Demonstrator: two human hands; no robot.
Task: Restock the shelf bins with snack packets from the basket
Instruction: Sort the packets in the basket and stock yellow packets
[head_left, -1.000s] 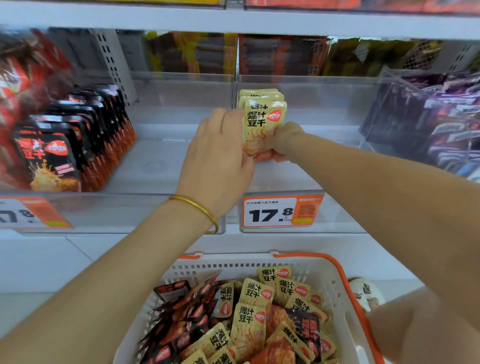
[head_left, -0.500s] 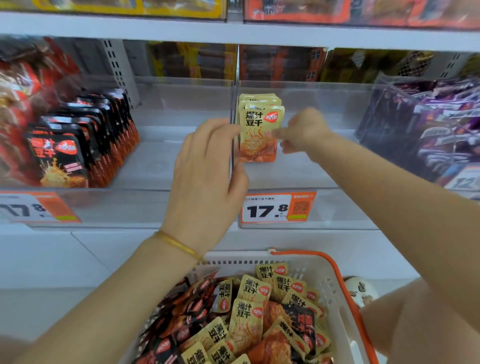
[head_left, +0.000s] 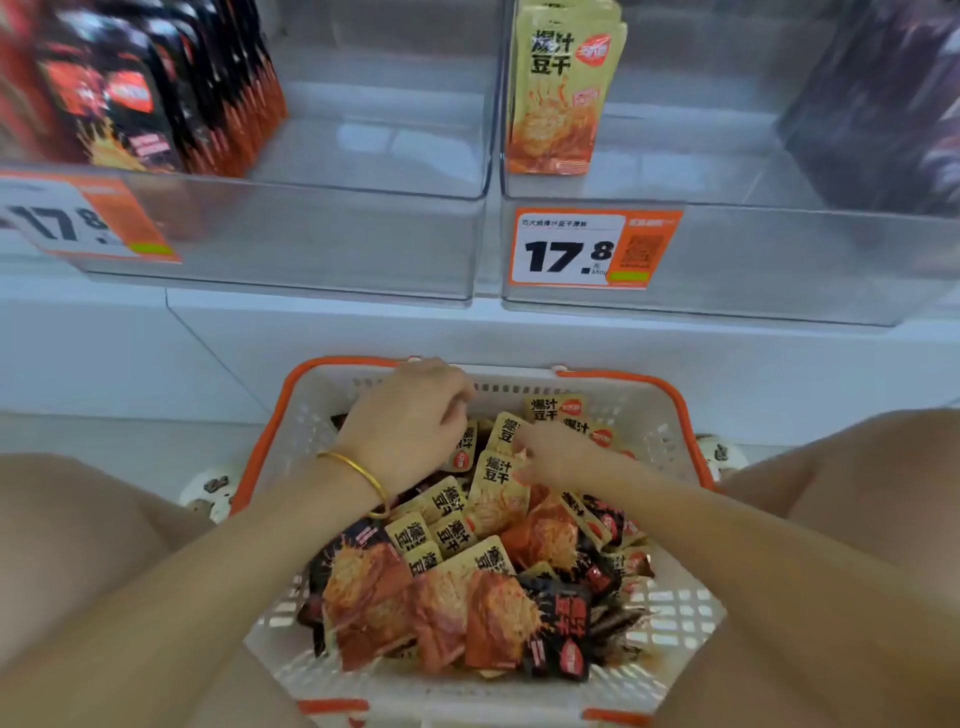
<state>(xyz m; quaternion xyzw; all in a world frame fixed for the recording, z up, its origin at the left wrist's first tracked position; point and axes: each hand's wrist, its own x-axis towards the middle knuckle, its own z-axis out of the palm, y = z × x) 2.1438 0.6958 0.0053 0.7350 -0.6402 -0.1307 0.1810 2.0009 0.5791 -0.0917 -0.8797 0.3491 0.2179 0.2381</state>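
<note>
Head view: both hands have left the shelf and are now down in the basket (head_left: 684, 410). The left hand (head_left: 410, 421) is curled over the yellow packets (head_left: 496, 499) at the far end. Its fingertips are buried among them, so a grasp cannot be confirmed. The right hand (head_left: 556, 452) reaches in beside it and its fingers meet the packets' top edges, but whether they clamp one cannot be told. The stack (head_left: 561, 93) stands upright and unsupported at the left wall of the right bin (head_left: 779, 260). Judgement: one placement is complete and the next pick is starting, with most of that bin unfilled. The stack's top is cut off by the frame edge. The black packets (head_left: 156, 93) in the left bin (head_left: 311, 234) are blurred.
</note>
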